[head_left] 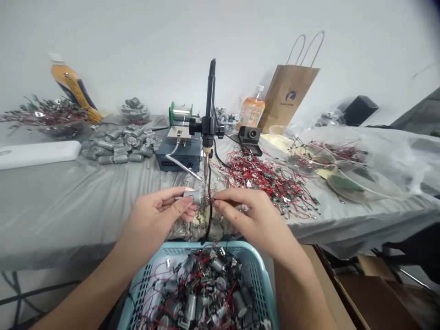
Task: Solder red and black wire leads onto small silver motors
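Observation:
In my left hand (pixel 161 213) is a small grey cylindrical motor (pixel 193 197), gripped between thumb and fingers with its end pointing right. The tip of an upright soldering iron (pixel 206 172), clamped in a stand, comes down at that end of the motor; whether they touch cannot be told. My right hand (pixel 245 211) is closed in a pinch just right of the tip, and what its fingertips hold is too small to make out. A thin metal solder feed tube (pixel 184 165) slants down toward the tip from a blue-grey control box (pixel 178 153).
Below my hands stands a light-blue basket (pixel 264 275) of wired motors. Red wires with small boards (pixel 268 178) lie in a heap to the right. Bare motors (pixel 120 144) are piled left. A solder spool (pixel 181 113), drink bottle (pixel 253 107) and paper bag (pixel 288 96) stand behind.

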`<state>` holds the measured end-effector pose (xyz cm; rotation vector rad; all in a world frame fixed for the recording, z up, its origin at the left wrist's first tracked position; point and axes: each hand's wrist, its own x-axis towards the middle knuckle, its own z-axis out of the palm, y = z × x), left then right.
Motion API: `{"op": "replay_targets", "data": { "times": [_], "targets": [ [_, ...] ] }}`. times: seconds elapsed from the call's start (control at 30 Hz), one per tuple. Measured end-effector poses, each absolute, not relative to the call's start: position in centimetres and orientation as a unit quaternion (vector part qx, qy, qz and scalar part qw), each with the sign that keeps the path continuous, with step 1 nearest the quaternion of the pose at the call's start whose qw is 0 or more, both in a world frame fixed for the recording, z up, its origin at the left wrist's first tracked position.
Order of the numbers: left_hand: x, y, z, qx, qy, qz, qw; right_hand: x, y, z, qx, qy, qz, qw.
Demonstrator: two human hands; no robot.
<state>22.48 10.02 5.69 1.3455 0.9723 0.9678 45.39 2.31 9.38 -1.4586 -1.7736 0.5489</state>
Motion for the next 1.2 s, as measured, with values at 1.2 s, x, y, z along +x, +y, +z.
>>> {"op": "replay_targets", "data": {
  "times": [1.2],
  "targets": [
    [23.2, 11.2, 5.9, 0.566, 0.459, 0.391, 0.562, 44.8, 4.8, 6.9, -0.525, -0.617, 0.107, 0.577]
  ]
}}
